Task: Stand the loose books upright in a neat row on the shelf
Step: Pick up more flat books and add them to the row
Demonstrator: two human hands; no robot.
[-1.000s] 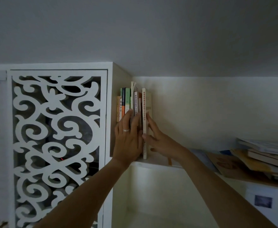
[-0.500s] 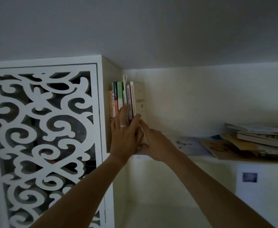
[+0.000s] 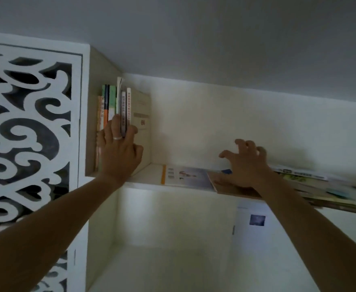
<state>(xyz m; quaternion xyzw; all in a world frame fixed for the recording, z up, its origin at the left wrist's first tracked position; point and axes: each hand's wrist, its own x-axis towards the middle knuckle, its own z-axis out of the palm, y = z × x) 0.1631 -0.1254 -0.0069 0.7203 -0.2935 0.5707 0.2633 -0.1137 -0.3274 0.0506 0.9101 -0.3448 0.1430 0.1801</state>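
Several books stand upright in a row (image 3: 122,106) at the left end of the high white shelf (image 3: 147,178), against its side wall. My left hand (image 3: 120,150) presses flat on their spines, fingers wrapped around the outermost cream book (image 3: 141,114). My right hand (image 3: 246,163) hovers with spread, curled fingers over a brown book (image 3: 231,187) lying flat. A white-and-blue book (image 3: 185,175) lies flat between the two hands. A loose pile of books (image 3: 311,186) lies flat at the right end.
A white carved lattice panel (image 3: 29,131) stands left of the shelf. The ceiling sits close above. Below the shelf is an open white compartment (image 3: 168,249) with a small dark sticker (image 3: 257,220) on its right wall.
My right hand has let go of the upright row and swung right, over the flat brown book. My left hand stays on the row. The view has shifted right.
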